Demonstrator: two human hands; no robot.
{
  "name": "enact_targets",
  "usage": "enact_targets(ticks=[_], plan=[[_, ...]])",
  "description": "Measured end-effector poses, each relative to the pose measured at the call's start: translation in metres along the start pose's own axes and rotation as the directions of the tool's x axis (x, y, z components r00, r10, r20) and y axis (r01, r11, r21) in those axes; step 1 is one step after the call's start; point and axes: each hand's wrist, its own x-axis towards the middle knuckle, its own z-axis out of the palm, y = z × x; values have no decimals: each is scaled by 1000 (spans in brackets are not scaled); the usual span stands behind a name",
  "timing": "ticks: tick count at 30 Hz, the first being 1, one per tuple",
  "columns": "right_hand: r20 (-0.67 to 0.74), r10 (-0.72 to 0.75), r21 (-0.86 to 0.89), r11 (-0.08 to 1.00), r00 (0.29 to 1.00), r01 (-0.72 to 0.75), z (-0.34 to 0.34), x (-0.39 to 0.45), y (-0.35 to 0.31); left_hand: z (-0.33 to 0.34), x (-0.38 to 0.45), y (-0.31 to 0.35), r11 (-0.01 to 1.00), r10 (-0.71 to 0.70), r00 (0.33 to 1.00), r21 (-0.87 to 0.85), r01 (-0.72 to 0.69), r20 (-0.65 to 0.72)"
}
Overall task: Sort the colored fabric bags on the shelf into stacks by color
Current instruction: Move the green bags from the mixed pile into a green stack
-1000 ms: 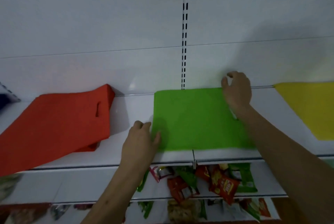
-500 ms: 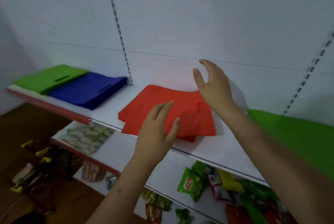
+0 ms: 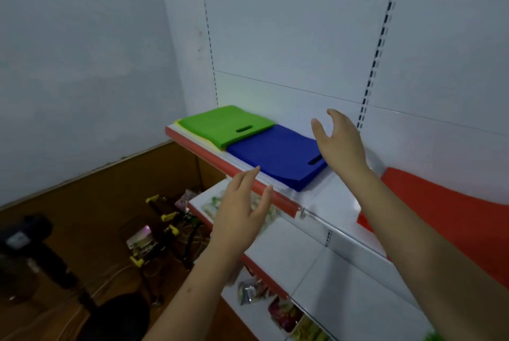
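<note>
On the top shelf [image 3: 325,203] a stack of blue bags [image 3: 275,153] lies flat, its handle slot at the right end. A green bag [image 3: 223,124] lies to its left, overlapping yellow fabric [image 3: 192,136] beneath it. Red bags [image 3: 451,211] lie at the right, partly behind my right forearm. My right hand [image 3: 340,142] hovers over the blue stack's right end, fingers spread, holding nothing. My left hand [image 3: 242,211] hangs in front of the shelf's red front edge, fingers straight, also holding nothing.
Lower shelves [image 3: 289,252] hold snack packets [image 3: 253,289]. A white wall panel with slotted uprights [image 3: 377,65] backs the shelf. On the brown floor at the left stand a dark device [image 3: 30,241] and a wire rack with yellow clips [image 3: 159,219].
My view has swung left, from the green bag past the red bags to the blue and green ones. Both hands left the green bag and moved left, now held in the air.
</note>
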Motion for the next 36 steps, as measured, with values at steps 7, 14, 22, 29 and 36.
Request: enact_targets(ticks=[7, 14, 22, 29, 36], plan=[[38, 7, -8, 1000, 999, -7, 109, 62, -35, -26, 73, -98, 998, -49, 998, 26, 50, -34], [72, 77, -77, 995, 994, -71, 213, 151, -39, -40, 192, -191, 994, -55, 998, 97, 59, -41], [158, 270, -413, 892, 950, -185, 293, 221, -22, -49, 306, -283, 977, -81, 996, 193, 86, -33], [154, 490, -543, 767, 858, -341, 352, 205, -3, -34, 366, -371, 919, -197, 979, 360, 163, 60], [7, 312, -624, 744, 950, -240, 363, 199, -8, -20, 372, -393, 934, -152, 988, 331, 135, 24]])
